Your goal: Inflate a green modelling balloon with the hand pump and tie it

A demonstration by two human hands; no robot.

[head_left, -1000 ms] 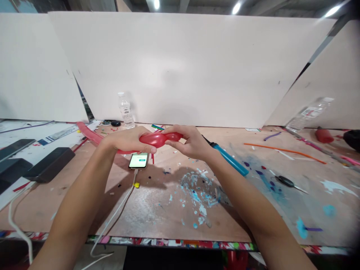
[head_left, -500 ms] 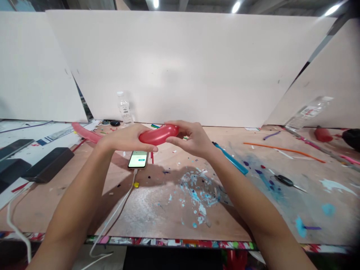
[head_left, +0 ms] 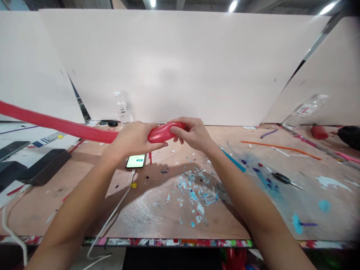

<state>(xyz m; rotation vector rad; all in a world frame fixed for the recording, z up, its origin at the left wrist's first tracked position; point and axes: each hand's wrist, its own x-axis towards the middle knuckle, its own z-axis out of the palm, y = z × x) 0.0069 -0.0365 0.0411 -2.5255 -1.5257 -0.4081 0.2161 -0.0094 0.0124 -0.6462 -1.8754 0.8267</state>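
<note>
A long red modelling balloon [head_left: 70,128] runs from the left edge of the view into my hands above the table. My left hand [head_left: 135,139] is wrapped round it, with the fingers partly hidden behind. Beyond that grip a short, rounded section bulges out to the right. My right hand [head_left: 192,133] grips the end of this section, thumb in front and fingers curled behind. The knot or tip of the balloon is hidden by the fingers. Just below my left hand lies a phone [head_left: 135,161] with its screen lit.
A white cable [head_left: 119,208] runs from the phone over the table's front edge. Black boxes [head_left: 45,167] stand at left. A clear bottle [head_left: 121,108] is near the white board [head_left: 197,67]. To the right lie a blue pump [head_left: 233,160], an orange balloon [head_left: 281,149] and a dark-handled tool [head_left: 282,178].
The balloon's long part has swung up and now reaches the left edge. Both hands have shifted slightly right, and my right hand's fingers have closed further over the balloon's end.
</note>
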